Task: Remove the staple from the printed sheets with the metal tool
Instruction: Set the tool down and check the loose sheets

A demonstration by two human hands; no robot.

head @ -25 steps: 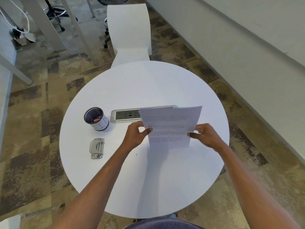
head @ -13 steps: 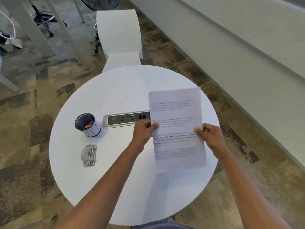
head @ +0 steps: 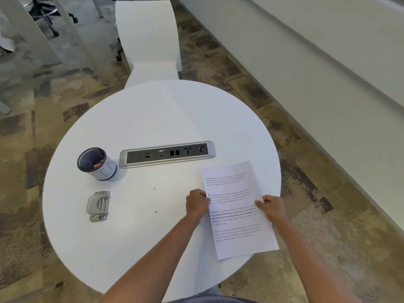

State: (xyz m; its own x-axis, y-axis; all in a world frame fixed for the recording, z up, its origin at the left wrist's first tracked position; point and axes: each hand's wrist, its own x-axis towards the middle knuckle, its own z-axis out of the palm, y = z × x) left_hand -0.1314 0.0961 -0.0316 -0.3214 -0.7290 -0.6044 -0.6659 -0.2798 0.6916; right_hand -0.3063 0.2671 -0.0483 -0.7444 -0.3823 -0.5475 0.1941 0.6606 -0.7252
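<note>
The printed sheets (head: 237, 206) lie flat near the right edge of the round white table (head: 153, 119), text facing up. My left hand (head: 197, 202) pinches their left edge and my right hand (head: 271, 206) pinches the right edge, both about halfway down the page. The grey metal tool (head: 98, 206) rests on the table far to the left, well apart from both hands. The staple itself is too small to make out.
A dark mesh cup (head: 95, 164) with a red item inside stands at the left. A grey socket strip (head: 167, 153) is set into the table's middle, just beyond the sheets. A white chair (head: 150, 40) stands behind the table; a wall runs along the right.
The sheets, held up above the table a second ago, have come down flat onto its right side. Both hands lowered with them and keep their grip on the edges.
</note>
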